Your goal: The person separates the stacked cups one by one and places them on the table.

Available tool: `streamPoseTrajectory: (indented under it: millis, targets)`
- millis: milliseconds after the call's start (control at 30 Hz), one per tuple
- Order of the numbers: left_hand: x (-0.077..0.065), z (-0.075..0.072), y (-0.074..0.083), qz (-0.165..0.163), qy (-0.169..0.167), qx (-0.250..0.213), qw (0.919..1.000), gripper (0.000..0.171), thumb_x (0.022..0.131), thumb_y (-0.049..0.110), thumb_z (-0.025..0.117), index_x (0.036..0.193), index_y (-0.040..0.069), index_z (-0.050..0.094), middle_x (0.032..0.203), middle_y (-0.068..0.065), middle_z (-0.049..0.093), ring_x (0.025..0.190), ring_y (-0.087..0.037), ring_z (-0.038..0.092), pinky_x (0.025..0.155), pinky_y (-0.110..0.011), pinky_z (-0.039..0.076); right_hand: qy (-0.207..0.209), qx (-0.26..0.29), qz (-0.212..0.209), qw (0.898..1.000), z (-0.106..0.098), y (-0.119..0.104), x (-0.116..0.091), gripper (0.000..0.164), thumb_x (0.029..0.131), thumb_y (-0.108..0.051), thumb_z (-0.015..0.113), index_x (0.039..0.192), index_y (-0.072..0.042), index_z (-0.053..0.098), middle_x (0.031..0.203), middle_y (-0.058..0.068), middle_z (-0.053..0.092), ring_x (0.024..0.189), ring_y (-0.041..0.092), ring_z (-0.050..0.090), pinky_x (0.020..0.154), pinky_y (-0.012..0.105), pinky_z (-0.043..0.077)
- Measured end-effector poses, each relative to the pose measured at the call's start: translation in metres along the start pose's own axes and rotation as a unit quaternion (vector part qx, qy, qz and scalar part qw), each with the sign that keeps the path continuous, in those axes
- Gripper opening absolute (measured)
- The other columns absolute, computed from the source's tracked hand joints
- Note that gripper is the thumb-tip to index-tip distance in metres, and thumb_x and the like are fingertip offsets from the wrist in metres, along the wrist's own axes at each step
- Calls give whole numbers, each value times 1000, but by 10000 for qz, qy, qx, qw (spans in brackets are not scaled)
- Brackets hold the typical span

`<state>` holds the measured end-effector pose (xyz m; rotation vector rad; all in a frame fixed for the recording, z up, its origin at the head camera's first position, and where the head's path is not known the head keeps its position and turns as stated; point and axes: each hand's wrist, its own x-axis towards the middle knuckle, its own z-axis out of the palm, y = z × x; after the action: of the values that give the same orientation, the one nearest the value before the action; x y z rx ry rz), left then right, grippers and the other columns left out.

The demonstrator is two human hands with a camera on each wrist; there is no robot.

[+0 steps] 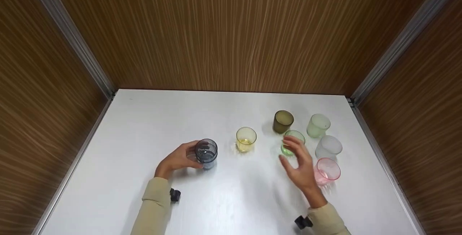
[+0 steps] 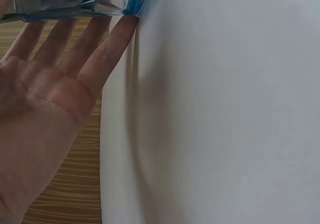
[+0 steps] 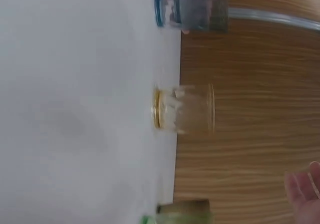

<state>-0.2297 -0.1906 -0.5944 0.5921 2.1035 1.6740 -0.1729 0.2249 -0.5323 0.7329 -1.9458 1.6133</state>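
Observation:
My left hand grips a smoky blue drinking glass from its left side, thumb in front and fingers behind. A second rim line shows below the top one, as of two glasses nested together. In the left wrist view the fingers run along the clear blue wall. Holding nothing, my right hand hovers with fingers spread and slightly bent over a green glass, hiding part of it. To its right stands a pink glass. Between the two hands, farther back, is a yellow glass.
Behind the green glass stands an olive glass. A pale green frosted glass and a white frosted glass stand at the right. Wood-grain panels enclose the white table at the back and both sides.

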Motion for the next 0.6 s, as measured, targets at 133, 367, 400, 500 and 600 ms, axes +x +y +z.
streamPoseTrajectory:
  millis: [133, 367, 400, 500, 600]
  targets:
    - [0, 2, -5, 21, 52, -39, 10000, 86, 76, 0, 88, 152, 9, 50, 150, -16, 58, 143, -36, 51, 125, -51, 34, -358, 148, 233, 9990, 21, 9, 1, 47, 80, 22, 71, 126, 13, 63, 132, 36, 55, 129, 22, 60, 103, 31, 56]
    - [0, 1, -8, 80, 45, -242, 9997, 85, 75, -1, 89, 151, 8, 51, 149, -18, 58, 141, -38, 52, 116, -26, 44, -902, 202, 621, 9938, 53, 20, 6, 46, 83, 17, 73, 128, 9, 64, 133, 33, 58, 130, 17, 59, 99, 41, 59]
    - [0, 1, -8, 97, 40, -262, 9996, 85, 75, 0, 89, 151, 8, 51, 149, -19, 58, 141, -38, 52, 114, -23, 44, -990, 185, 690, 9925, 57, 20, 7, 46, 84, 15, 74, 129, 8, 64, 134, 32, 59, 130, 17, 58, 99, 43, 59]
    - [1, 1, -8, 125, 24, -312, 9994, 85, 75, 0, 89, 151, 7, 51, 148, -20, 58, 141, -39, 52, 112, -20, 44, -1225, 214, 863, 9885, 69, 21, 11, 45, 86, 11, 75, 130, 9, 63, 135, 30, 59, 129, 15, 60, 99, 48, 58]
    - [1, 1, -9, 151, 20, -362, 9992, 85, 75, 0, 89, 151, 7, 51, 148, -20, 58, 141, -39, 52, 112, -20, 45, -1411, 268, 1038, 9842, 80, 17, 16, 47, 86, 10, 75, 131, 10, 61, 135, 28, 60, 125, 12, 61, 100, 55, 56]
